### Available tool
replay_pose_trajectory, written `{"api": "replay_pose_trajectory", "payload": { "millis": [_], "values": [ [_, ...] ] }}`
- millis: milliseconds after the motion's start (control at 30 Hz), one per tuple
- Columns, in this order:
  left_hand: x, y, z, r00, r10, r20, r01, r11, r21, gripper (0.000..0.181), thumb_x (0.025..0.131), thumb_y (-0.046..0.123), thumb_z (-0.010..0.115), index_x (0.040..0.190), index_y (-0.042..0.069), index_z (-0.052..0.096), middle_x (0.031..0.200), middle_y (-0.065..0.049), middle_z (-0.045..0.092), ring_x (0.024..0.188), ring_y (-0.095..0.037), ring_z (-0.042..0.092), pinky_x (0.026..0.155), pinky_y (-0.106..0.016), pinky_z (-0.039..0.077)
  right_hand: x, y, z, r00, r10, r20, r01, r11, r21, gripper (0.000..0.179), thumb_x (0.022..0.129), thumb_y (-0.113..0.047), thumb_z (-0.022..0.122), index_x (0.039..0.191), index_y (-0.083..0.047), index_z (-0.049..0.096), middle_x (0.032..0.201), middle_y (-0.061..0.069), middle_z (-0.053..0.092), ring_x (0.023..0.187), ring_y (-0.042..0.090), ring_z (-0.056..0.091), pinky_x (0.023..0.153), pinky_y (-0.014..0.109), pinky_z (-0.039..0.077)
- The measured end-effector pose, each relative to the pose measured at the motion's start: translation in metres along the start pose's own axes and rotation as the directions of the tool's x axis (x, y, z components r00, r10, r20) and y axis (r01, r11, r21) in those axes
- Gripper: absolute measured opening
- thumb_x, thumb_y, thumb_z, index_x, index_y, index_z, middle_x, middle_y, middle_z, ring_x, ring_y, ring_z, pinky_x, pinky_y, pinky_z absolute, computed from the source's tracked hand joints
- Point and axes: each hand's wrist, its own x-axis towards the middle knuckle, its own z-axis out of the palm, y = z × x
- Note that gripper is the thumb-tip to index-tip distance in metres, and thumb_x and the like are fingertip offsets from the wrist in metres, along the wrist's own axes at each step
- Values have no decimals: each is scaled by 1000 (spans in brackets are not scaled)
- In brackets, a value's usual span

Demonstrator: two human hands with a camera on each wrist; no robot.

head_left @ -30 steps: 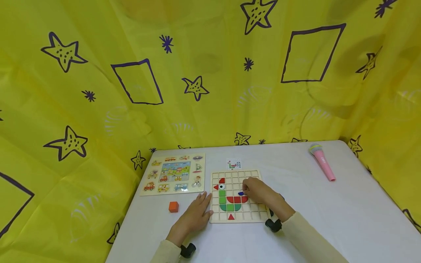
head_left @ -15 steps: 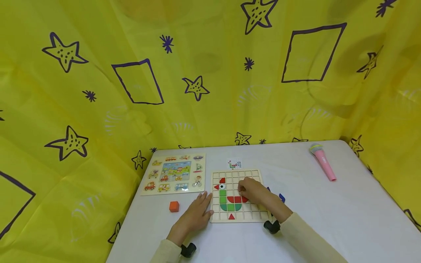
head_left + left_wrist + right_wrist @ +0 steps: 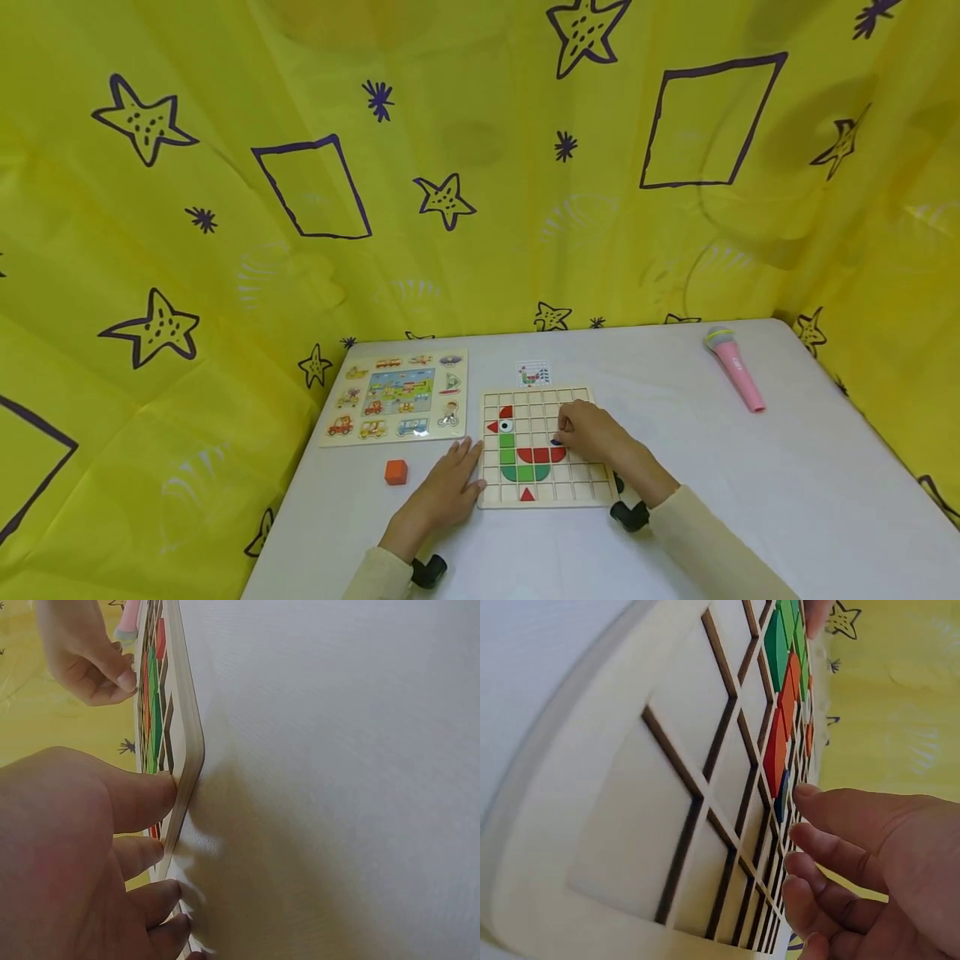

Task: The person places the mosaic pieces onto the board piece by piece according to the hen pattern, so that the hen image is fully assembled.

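A wooden grid board [image 3: 573, 494] holds green pieces [image 3: 507, 456], red pieces [image 3: 534, 456] and a white piece with an eye dot [image 3: 506, 426], arranged like a bird. My left hand [image 3: 444, 492] rests with extended fingers against the board's left edge, thumb touching its rim. Over the board's right half is my right hand [image 3: 588, 432], its fingers loosely bent. Near its thumb tip, a small dark blue piece [image 3: 782, 796] lies at the grid beside a red one. In the right wrist view nothing shows between thumb and fingers. The blue piece is partly hidden in the head view.
Behind the board lies a small picture card [image 3: 534, 373]. A vehicle picture puzzle [image 3: 457, 432] is at the back left, with an orange cube [image 3: 396, 472] in front. A pink toy microphone [image 3: 738, 375] lies at the back right. Yellow curtain [image 3: 480, 267] surrounds the white table.
My right hand first shifts left over the blue piece, covering it, then draws back right, so the piece shows again, slightly right of where it was. My left hand stays in place.
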Motion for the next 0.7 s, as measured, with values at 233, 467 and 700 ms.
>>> {"api": "replay_pose_trajectory", "payload": {
  "millis": [233,467,700],
  "values": [
    [0,-1,1,1000,0,-2,0,1000,5,69,107,37,57,167,13,32,175,-12,26,162,-36,21,128,-60,27,-4,0,4,999,40,-12,-39,999,8,17,96,-16,78,85,-11,66,80,1,56,74,18,52,68,33,45],
    [1,0,3,1000,-3,-3,3,1000,3,69,107,36,57,167,13,32,175,-12,26,162,-36,21,128,-60,27,-6,-1,8,997,80,-17,-79,995,59,17,97,-17,77,85,-12,67,78,0,58,73,16,54,67,31,45],
    [0,1,1,1000,-4,-2,4,1000,5,69,107,35,57,167,13,32,175,-11,26,162,-36,21,128,-60,27,-9,-2,10,992,119,-39,-116,991,62,20,95,-21,80,86,-10,66,77,-1,60,71,17,54,65,31,45]
  ]
}}
